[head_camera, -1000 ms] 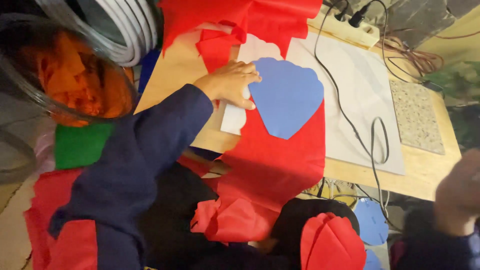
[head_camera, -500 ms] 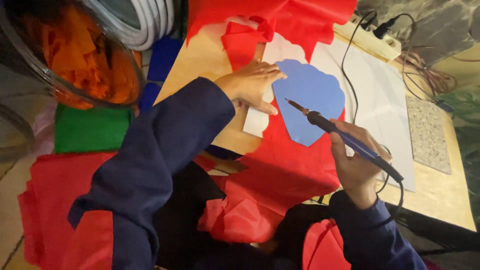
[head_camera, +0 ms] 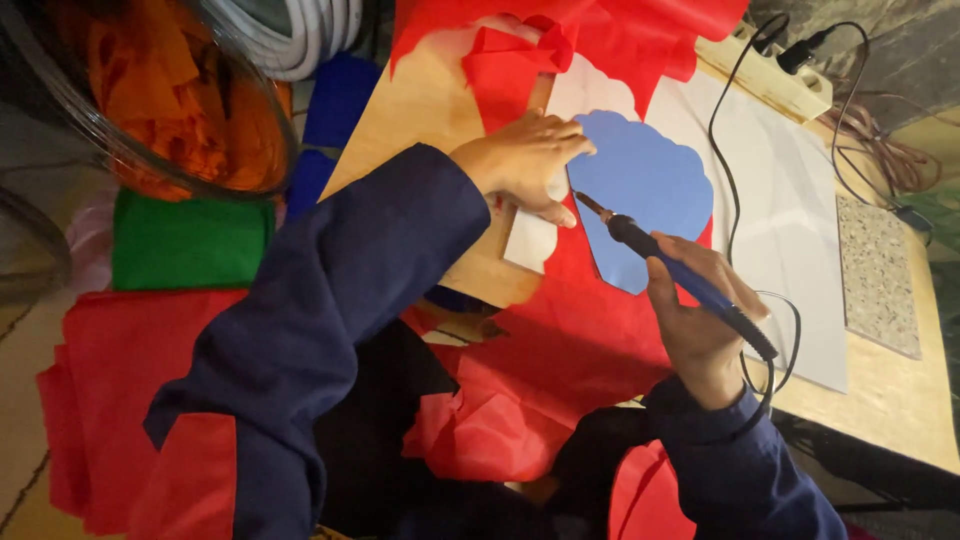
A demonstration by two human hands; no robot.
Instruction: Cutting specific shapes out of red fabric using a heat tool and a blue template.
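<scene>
Left hand [head_camera: 525, 160] pressed flat, fingers spread, on the blue scalloped template [head_camera: 645, 190] over red fabric [head_camera: 570, 330] on the counter [head_camera: 900, 400]. Right hand [head_camera: 700, 320] clamped around a soldering iron [head_camera: 670, 265], tip apparently touching the template's left edge.

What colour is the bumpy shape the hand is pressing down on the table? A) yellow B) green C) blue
C: the left hand presses the edge of a blue scalloped shape lying on red fabric, while the right hand points a corded pen-like tool at it.
</scene>
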